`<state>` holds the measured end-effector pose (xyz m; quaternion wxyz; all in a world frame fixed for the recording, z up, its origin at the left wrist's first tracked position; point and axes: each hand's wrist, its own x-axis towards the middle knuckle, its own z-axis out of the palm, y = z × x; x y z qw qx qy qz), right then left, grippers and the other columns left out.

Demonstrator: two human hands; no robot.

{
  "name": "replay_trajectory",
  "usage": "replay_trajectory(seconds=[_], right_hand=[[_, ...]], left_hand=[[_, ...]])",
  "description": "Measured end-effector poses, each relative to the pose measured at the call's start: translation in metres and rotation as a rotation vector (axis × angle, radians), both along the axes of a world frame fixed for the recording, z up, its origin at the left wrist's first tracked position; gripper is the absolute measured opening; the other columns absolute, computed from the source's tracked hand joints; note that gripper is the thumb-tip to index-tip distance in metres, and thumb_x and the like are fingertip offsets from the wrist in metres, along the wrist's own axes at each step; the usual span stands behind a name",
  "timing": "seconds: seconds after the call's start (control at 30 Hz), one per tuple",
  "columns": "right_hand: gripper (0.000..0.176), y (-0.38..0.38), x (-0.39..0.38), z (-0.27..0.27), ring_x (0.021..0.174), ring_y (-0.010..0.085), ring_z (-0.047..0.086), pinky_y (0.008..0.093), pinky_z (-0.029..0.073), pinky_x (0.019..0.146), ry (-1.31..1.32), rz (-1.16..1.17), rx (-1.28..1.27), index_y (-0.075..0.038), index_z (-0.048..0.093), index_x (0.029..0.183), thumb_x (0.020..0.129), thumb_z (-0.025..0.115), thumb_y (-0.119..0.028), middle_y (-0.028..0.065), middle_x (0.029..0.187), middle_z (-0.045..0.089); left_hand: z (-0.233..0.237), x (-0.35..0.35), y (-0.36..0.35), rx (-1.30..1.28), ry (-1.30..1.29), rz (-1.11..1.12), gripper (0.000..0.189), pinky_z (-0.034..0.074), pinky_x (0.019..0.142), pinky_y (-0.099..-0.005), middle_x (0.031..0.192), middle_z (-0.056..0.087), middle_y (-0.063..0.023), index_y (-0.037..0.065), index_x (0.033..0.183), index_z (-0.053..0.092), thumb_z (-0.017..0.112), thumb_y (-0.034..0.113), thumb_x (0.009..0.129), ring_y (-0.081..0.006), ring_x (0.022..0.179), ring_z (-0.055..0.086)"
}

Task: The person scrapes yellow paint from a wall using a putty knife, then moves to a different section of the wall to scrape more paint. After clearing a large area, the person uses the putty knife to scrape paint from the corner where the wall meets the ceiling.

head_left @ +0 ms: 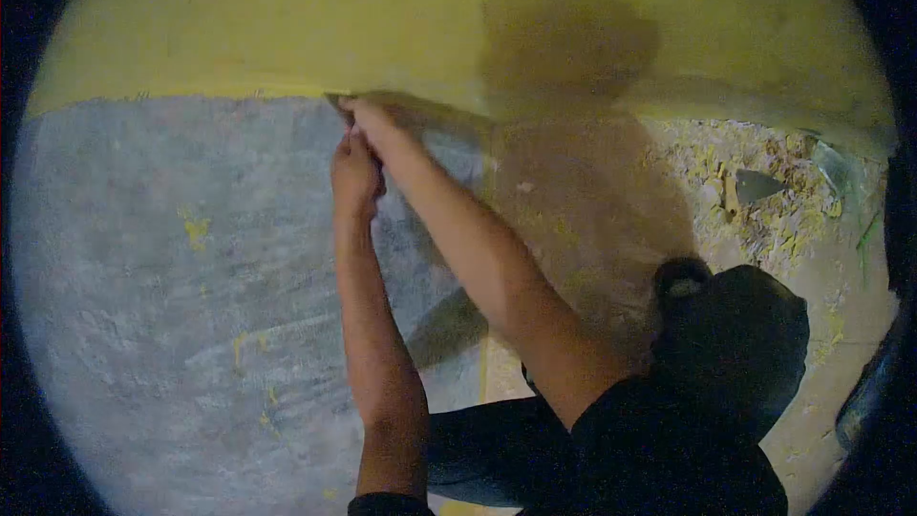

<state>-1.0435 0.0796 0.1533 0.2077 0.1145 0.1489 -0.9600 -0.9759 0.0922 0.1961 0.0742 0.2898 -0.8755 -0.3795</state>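
My right hand [368, 119] reaches up to the line where the yellow paint [287, 19] meets the bare grey wall [172, 258]. Its fingers press a dark scraper blade [334, 98] against that edge. Only the blade's tip shows. My left hand [355, 172] sits just below the right one, fingers closed around what looks like the tool's handle, which is mostly hidden. Both forearms stretch up from the lower middle of the view. A few yellow flecks [196, 227] remain on the scraped grey area.
Yellow paint flakes [764, 220] litter the floor at the right, with a grey chunk of debris [759, 183] among them. My bent knee in dark trousers [735, 334] is at the lower right. My shadow [573, 67] falls across the wall.
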Motion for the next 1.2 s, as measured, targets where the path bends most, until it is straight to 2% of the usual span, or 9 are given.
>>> replay_trajectory(seconds=[0.23, 0.3, 0.5, 0.67, 0.77, 0.9, 1.03, 1.1, 1.2], right_hand=[[0.031, -0.003, -0.003, -0.002, 0.054, 0.0190, 0.049, 0.0356, 0.040, 0.048, 0.043, 0.036, 0.046, -0.007, 0.062, 0.088, 0.085, 0.061, -0.038, 0.0073, 0.072, 0.058], [0.031, -0.006, -0.004, -0.003, 0.056, 0.0194, 0.050, 0.0359, 0.041, 0.049, 0.033, 0.071, 0.051, -0.007, 0.062, 0.089, 0.086, 0.060, -0.037, 0.0072, 0.074, 0.058], [0.030, -0.009, -0.006, -0.006, 0.061, 0.0207, 0.053, 0.0369, 0.043, 0.052, 0.070, 0.091, 0.117, -0.007, 0.062, 0.091, 0.086, 0.059, -0.036, 0.0068, 0.078, 0.060], [0.029, -0.014, -0.008, -0.009, 0.066, 0.0217, 0.055, 0.0378, 0.045, 0.055, 0.087, 0.144, 0.155, -0.007, 0.062, 0.092, 0.087, 0.058, -0.036, 0.0065, 0.081, 0.061], [0.029, -0.015, -0.010, -0.010, 0.068, 0.0224, 0.057, 0.0383, 0.046, 0.056, 0.100, 0.129, 0.187, -0.007, 0.062, 0.093, 0.087, 0.057, -0.035, 0.0063, 0.083, 0.062], [0.029, -0.040, -0.024, -0.029, 0.064, 0.0210, 0.054, 0.0371, 0.044, 0.054, 0.093, 0.183, 0.158, -0.007, 0.062, 0.094, 0.086, 0.058, -0.035, 0.0063, 0.080, 0.061], [0.028, -0.060, 0.006, -0.025, 0.059, 0.0192, 0.051, 0.0355, 0.042, 0.050, 0.162, 0.149, 0.138, -0.007, 0.062, 0.094, 0.086, 0.060, -0.034, 0.0064, 0.076, 0.059], [0.028, -0.081, -0.025, -0.029, 0.056, 0.0184, 0.049, 0.0347, 0.040, 0.048, 0.153, 0.169, 0.110, -0.007, 0.062, 0.094, 0.085, 0.061, -0.034, 0.0065, 0.075, 0.058], [0.028, -0.094, -0.029, -0.034, 0.052, 0.0170, 0.047, 0.0336, 0.039, 0.046, 0.173, 0.173, 0.080, -0.007, 0.061, 0.094, 0.084, 0.063, -0.034, 0.0066, 0.072, 0.057]], left_hand=[[-0.014, 0.010, -0.010, -0.103, 0.128, -0.014, 0.037, 0.027, 0.035, -0.0287, 0.057, 0.048, -0.0012, 0.006, 0.081, 0.051, 0.041, 0.036, 0.100, -0.0106, 0.038, 0.038], [-0.002, 0.005, -0.008, -0.070, -0.018, -0.042, 0.038, 0.027, 0.034, -0.0285, 0.057, 0.047, -0.0016, 0.004, 0.085, 0.054, 0.041, 0.036, 0.100, -0.0108, 0.038, 0.039], [-0.006, 0.014, 0.001, -0.029, 0.064, 0.062, 0.037, 0.026, 0.034, -0.0286, 0.056, 0.046, 0.0006, 0.003, 0.094, 0.057, 0.043, 0.036, 0.099, -0.0100, 0.037, 0.036], [0.000, 0.009, 0.001, 0.103, 0.054, 0.001, 0.036, 0.027, 0.035, -0.0281, 0.057, 0.047, 0.0004, 0.005, 0.087, 0.056, 0.043, 0.036, 0.099, -0.0098, 0.038, 0.037], [-0.003, 0.012, 0.003, 0.003, 0.048, 0.040, 0.036, 0.028, 0.035, -0.0280, 0.056, 0.047, 0.0001, 0.006, 0.082, 0.053, 0.042, 0.036, 0.099, -0.0098, 0.039, 0.037], [-0.002, 0.009, 0.005, 0.041, 0.074, -0.066, 0.034, 0.029, 0.036, -0.0276, 0.057, 0.048, 0.0000, 0.006, 0.084, 0.055, 0.041, 0.034, 0.099, -0.0098, 0.039, 0.040], [0.007, 0.015, 0.008, 0.025, 0.111, 0.070, 0.035, 0.027, 0.034, -0.0274, 0.057, 0.048, 0.0003, 0.007, 0.083, 0.054, 0.040, 0.034, 0.100, -0.0096, 0.038, 0.039], [0.015, 0.007, -0.009, -0.069, 0.030, -0.135, 0.035, 0.026, 0.034, -0.0270, 0.057, 0.047, 0.0009, 0.007, 0.083, 0.054, 0.040, 0.036, 0.099, -0.0093, 0.038, 0.038], [0.013, 0.021, 0.000, -0.009, 0.071, 0.002, 0.036, 0.025, 0.034, -0.0265, 0.055, 0.044, 0.0019, 0.008, 0.081, 0.053, 0.039, 0.036, 0.099, -0.0091, 0.037, 0.035]])
